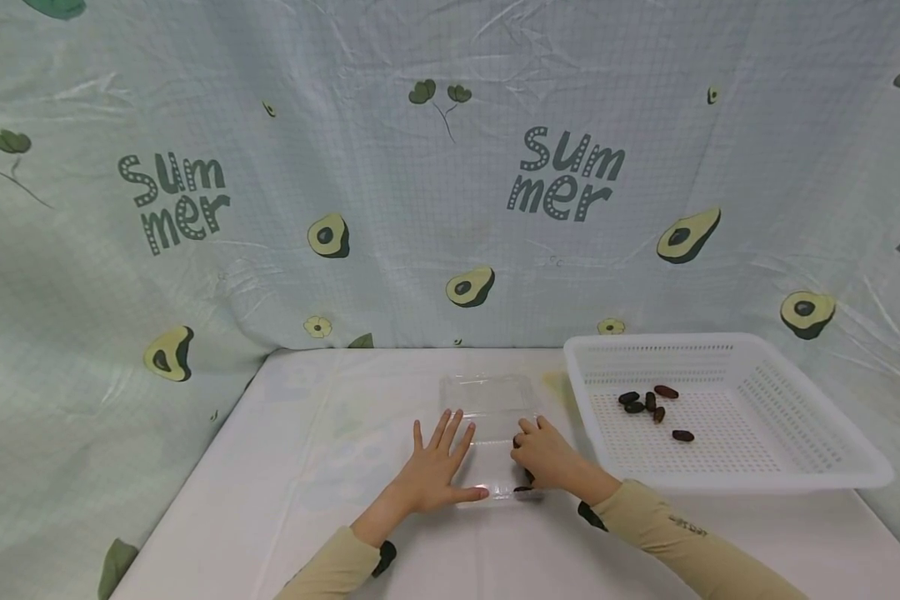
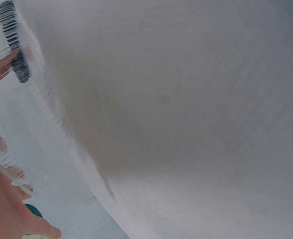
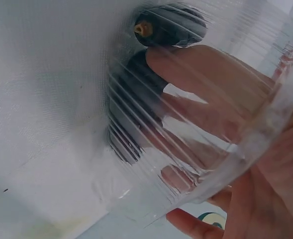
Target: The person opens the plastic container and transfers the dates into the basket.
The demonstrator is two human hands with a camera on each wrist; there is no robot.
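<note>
A clear plastic clamshell box lies on the table with its lid folded back. My left hand rests along the box's left side, fingers spread and thumb over the near edge. Inside the right side, my right hand reaches down with bent fingers at the dark dates. Through the ridged clear wall, the right wrist view shows one date against the side and a darker date at the fingertips, partly hidden. Another view of a date shows through the plastic in the left wrist view.
A white perforated basket stands to the right with several loose dates in it. The white-covered table ends at a printed curtain behind. Dark straps circle both wrists.
</note>
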